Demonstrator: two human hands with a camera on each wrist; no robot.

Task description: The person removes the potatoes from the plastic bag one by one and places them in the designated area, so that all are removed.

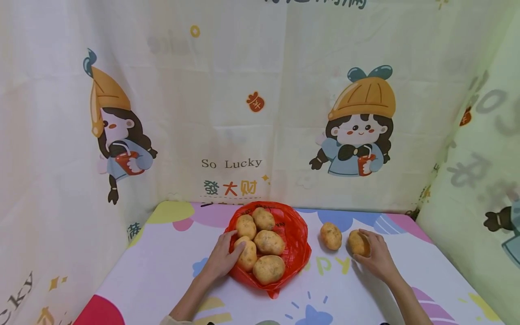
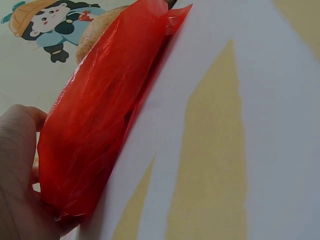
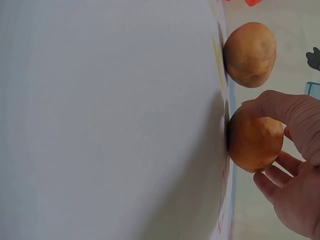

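Two potatoes already lie out on the tabletop [image 1: 162, 253], and five more wait on the red plastic bag [image 1: 298, 243], so the job of taking potatoes out of the bag looks partly done, with more left than finished. The right hand [image 1: 375, 257] has its fingers curled round the far-right potato [image 1: 358, 243], which rests on the tabletop; in the right wrist view the fingers [image 3: 280, 107] wrap over its top. Just beside it, not touching, lies the other loose potato [image 1: 331, 235]. The left hand [image 1: 223, 257] is on the left side of the bag, with its fingers lying on a potato in the bag [image 1: 247, 253]; I cannot tell if it is gripping that potato or only touching it. The two hands are well apart. The potatoes are round and lumpy, with dull yellow-brown skin and little dark spots. The bag is thin, shiny and crinkly, spread open like a dish. The tabletop has a smooth cloth with bright patches and letters, and soft printed curtains [image 1: 260, 99] with cartoon girls hang round it.
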